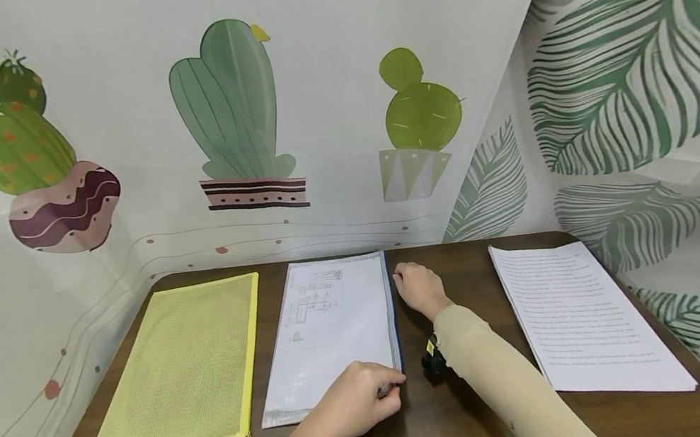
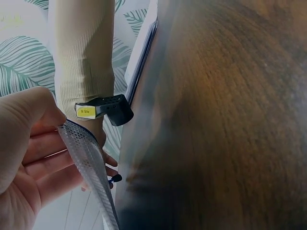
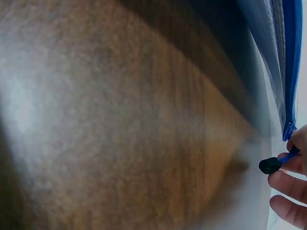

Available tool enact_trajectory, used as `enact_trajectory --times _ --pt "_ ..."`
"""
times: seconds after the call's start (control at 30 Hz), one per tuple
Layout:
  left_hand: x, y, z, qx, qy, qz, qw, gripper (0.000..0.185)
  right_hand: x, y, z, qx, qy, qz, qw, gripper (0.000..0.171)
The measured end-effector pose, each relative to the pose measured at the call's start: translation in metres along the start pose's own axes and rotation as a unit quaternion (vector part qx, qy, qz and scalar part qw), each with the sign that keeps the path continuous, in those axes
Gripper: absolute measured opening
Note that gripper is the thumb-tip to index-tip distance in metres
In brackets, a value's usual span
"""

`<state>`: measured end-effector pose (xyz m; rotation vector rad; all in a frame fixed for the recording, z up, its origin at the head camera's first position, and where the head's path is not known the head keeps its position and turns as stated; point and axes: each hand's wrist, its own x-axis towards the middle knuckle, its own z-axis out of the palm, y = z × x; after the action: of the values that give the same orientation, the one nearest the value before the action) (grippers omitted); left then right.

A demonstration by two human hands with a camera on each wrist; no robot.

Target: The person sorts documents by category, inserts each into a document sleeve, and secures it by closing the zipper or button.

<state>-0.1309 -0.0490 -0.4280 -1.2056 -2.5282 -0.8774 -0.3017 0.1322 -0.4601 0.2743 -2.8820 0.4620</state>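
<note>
A see-through mesh zip pouch (image 1: 330, 334) lies at mid-table, with a white sheet bearing a line drawing inside it. My left hand (image 1: 359, 402) pinches the pouch's near right corner between thumb and fingers; the left wrist view shows the mesh edge (image 2: 91, 158) lifted off the table. At the far right corner, my right hand (image 1: 421, 289) holds the zipper pull (image 3: 270, 166), a blue cord with a black tip. Its blue zipper (image 3: 291, 67) runs along the pouch's right side, and the slider sits right by my fingertips.
To the left lies a yellow mesh zip pouch (image 1: 179, 364) with a yellow pull loop. A stack of printed paper (image 1: 584, 315) lies on the right of the brown table (image 1: 466, 413). A cactus-print curtain (image 1: 332, 106) hangs behind. A small black camera (image 1: 432, 361) sits on my right wrist.
</note>
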Motion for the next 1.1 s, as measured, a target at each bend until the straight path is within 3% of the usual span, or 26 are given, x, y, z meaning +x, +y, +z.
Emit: enact_trajectory --times 1.1 --pt "-0.003 0.002 -0.003 -0.003 0.015 0.014 0.9998 0.02 0.016 0.0 -0.001 0.026 0.008 0.029 0.999 0.021"
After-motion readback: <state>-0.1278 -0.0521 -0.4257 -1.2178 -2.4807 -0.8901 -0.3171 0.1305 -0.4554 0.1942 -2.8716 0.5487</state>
